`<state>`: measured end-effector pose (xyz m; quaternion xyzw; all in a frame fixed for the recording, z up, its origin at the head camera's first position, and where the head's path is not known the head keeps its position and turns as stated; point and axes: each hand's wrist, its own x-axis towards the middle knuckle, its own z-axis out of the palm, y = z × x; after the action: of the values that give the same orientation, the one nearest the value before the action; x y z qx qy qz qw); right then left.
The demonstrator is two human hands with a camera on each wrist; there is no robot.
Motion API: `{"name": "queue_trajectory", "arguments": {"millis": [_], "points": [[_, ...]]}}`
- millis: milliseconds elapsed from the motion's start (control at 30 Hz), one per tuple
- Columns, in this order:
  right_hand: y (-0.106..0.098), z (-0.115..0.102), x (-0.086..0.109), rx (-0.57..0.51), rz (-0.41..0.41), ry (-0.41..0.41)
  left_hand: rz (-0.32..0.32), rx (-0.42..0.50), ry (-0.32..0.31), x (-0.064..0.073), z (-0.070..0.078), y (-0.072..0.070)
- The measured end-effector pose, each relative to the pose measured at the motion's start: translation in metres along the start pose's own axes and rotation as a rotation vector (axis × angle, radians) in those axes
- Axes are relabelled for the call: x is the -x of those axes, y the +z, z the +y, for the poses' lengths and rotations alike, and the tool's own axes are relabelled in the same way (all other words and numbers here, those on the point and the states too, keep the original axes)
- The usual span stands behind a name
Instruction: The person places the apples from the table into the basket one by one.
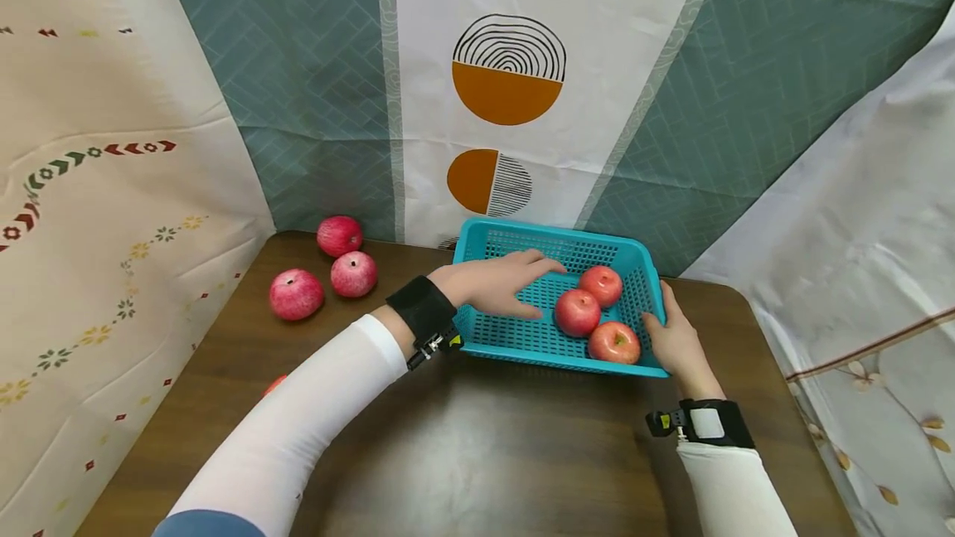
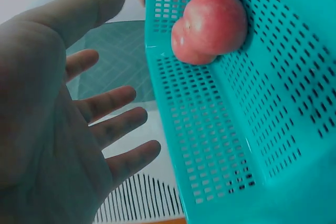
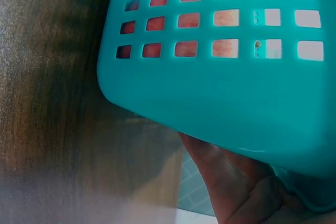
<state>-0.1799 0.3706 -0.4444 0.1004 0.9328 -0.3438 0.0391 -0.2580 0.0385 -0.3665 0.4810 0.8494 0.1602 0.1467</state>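
Observation:
A turquoise plastic basket [image 1: 515, 350] with slotted walls stands at the back of the table. Three red apples lie together at its right end: a rear apple [image 1: 601, 285], a middle apple [image 1: 577, 313] and a front apple [image 1: 615, 344]. My left hand [image 1: 501, 283] hovers over the basket's left half, fingers spread and holding nothing; its bare palm [image 2: 47, 108] shows in the left wrist view. With my right hand [image 1: 677, 345] I grip the basket's right end, thumb at the rim. The right wrist view shows that hand's fingers [image 3: 226, 177] partly hidden by the basket wall.
Left of the basket, on the brown wooden table [image 1: 477, 454], lie three pinkish-red round fruits: one at the back [image 1: 339, 235], one in front of it [image 1: 354, 274] and one farther left [image 1: 296, 294]. A red object [image 1: 274, 384] peeks out behind my left sleeve. Patterned cloth hangs behind.

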Motion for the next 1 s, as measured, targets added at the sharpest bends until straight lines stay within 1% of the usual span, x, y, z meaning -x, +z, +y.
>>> {"name": "queue_trajectory", "arguments": {"millis": [133,233,367,500,667,767,833,900,1000], "points": [[-0.002,0.005,0.002,0.004,-0.003,0.015,0.053,-0.06,0.048,0.023,-0.005,0.004],[-0.002,0.006,0.0,0.005,-0.002,0.004,0.102,-0.077,0.079,0.046,-0.012,0.008],[0.0,0.002,-0.001,0.003,-0.013,-0.003,0.165,-0.076,0.074,0.082,-0.023,0.015],[0.002,-0.001,-0.003,0.012,-0.012,-0.001,0.195,-0.068,0.023,0.122,-0.034,0.023],[0.005,-0.002,-0.004,0.021,0.001,-0.006,0.191,-0.028,-0.053,0.17,-0.045,0.035],[0.005,-0.001,-0.005,0.025,0.002,-0.008,0.196,-0.014,-0.096,0.196,-0.051,0.042],[0.004,-0.002,-0.006,0.023,-0.002,-0.005,0.213,-0.006,-0.118,0.211,-0.054,0.047],[0.003,-0.002,-0.005,0.024,-0.005,-0.005,0.225,-0.002,-0.144,0.222,-0.058,0.052],[0.002,-0.001,-0.003,0.018,-0.008,-0.001,0.214,0.011,-0.206,0.236,-0.063,0.06]]}}
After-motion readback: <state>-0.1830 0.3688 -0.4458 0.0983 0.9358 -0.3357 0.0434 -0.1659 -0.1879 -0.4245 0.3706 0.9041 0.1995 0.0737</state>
